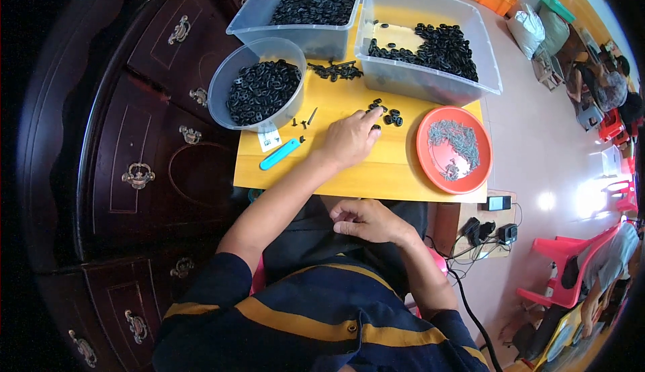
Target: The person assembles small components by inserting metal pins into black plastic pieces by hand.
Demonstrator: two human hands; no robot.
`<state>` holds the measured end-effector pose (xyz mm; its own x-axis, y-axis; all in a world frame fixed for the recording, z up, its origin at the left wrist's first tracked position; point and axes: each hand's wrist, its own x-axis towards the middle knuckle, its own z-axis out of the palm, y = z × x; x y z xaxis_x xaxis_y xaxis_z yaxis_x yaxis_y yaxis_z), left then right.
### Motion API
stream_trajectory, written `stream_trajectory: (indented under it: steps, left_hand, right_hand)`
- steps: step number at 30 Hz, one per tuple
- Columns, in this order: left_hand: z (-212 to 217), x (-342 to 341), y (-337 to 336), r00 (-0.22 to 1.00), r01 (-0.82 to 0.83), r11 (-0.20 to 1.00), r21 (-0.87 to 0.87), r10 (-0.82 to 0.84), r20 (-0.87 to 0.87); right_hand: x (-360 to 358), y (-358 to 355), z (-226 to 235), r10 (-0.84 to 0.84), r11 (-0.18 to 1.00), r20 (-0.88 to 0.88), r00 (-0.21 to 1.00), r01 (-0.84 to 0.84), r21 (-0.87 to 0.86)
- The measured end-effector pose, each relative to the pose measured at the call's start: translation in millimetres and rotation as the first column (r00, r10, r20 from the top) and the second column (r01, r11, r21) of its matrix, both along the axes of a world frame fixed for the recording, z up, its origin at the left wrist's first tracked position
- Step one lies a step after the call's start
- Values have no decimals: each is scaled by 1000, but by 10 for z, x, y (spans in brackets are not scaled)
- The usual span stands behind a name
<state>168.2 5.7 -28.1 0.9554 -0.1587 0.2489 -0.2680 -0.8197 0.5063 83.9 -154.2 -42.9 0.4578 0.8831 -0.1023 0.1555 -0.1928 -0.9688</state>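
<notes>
My left hand (348, 141) reaches over the yellow table (403, 157), palm down. Its fingers are stretched and apart, the tips at a small group of black oval links (394, 118); one link shows between fingertips and thumb. My right hand (368, 220) rests over my lap, below the table's front edge, its fingers curled in and the thumb against them. What it may hold is hidden. To the right of the links stands a round red dish (424, 162) with many small silvery metal pins (459, 142) in it.
Behind are a round clear tub (216, 96) and two clear bins (247, 28) (430, 83) holding black links. A turquoise-handled cutter (279, 154), a white card and small black pieces (336, 71) lie on the table. Dark drawers (134, 137) flank the left; people sit at the far right.
</notes>
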Motion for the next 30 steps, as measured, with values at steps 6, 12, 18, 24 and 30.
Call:
stream_trajectory:
  steps: [6,12,18,24,30]
  left_hand:
    - [74,266,-45,985,43,982,183,-11,-171]
    - [-150,15,-29,987,87,995,52,-93,128]
    - [-182,-430,-26,959,166,971,174,-200,201]
    - [-12,-764,57,957,198,965,173,-228,179]
    - [-61,-1030,162,936,251,961,116,-271,224]
  right_hand:
    - [-9,-26,83,59,994,143,988,-45,-100]
    - [-2,-87,72,15,987,237,971,24,-160]
    - [0,-143,195,-18,977,258,966,72,-202]
    - [44,-208,195,-142,984,2,990,141,-105]
    - [101,-209,222,-448,863,-316,836,497,94]
